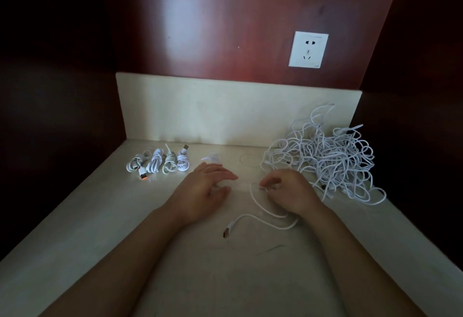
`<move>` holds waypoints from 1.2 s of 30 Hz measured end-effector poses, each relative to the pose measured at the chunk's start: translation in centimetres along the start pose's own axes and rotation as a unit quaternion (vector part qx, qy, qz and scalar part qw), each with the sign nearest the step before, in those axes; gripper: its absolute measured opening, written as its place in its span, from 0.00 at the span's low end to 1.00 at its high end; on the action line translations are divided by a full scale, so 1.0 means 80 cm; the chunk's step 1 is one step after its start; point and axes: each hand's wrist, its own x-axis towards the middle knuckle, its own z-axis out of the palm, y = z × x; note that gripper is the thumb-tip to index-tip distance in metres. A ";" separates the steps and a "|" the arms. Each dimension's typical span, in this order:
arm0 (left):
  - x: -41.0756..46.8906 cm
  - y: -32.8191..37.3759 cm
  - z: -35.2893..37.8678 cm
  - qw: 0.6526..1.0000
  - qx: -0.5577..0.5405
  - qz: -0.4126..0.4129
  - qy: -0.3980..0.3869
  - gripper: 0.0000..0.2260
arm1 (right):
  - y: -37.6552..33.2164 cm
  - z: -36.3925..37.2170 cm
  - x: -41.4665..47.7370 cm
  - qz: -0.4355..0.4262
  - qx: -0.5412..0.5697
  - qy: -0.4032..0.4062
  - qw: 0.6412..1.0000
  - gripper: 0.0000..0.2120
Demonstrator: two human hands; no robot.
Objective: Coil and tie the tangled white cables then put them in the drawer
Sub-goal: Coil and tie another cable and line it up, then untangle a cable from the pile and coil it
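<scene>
White cable (265, 222) sat pinched in my right hand (288, 194), its plug (226, 232) at six o'clock; my left hand (203, 189) lay open, holding nothing. Tangled pile (325, 163) sat at two o'clock. Even loops, I judged, would tie neatly.

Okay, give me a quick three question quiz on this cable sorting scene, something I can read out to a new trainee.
1. How many coiled bundles lie at the back left?
2. True or false: the left hand pinches the loose cable.
3. The tangled pile lies: A) left of the bundles; B) right of the right hand; C) under the left hand.

Key: 1) four; 2) false, the right hand pinches it and the left hand is open; 3) B.
</scene>
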 end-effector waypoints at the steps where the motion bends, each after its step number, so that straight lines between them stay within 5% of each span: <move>1: 0.003 0.005 0.002 1.000 0.001 0.004 0.005 0.19 | 0.004 -0.003 0.000 0.009 0.006 0.017 1.000 0.14; 7: 0.039 0.039 0.025 0.997 0.043 -0.005 -0.061 0.14 | 0.013 -0.014 0.003 0.056 0.032 0.077 0.995 0.16; 20: 0.140 0.046 0.088 0.985 0.113 -0.016 -0.128 0.25 | 0.024 -0.026 0.007 0.122 -0.004 0.079 0.989 0.14; 28: 0.137 0.046 0.098 0.972 0.231 -0.026 -0.041 0.11 | 0.035 -0.024 0.013 0.128 -0.060 0.065 0.988 0.16; 36: 0.083 0.061 0.037 0.988 0.123 -0.090 0.024 0.07 | 0.026 -0.013 0.012 0.073 -0.002 0.091 0.993 0.18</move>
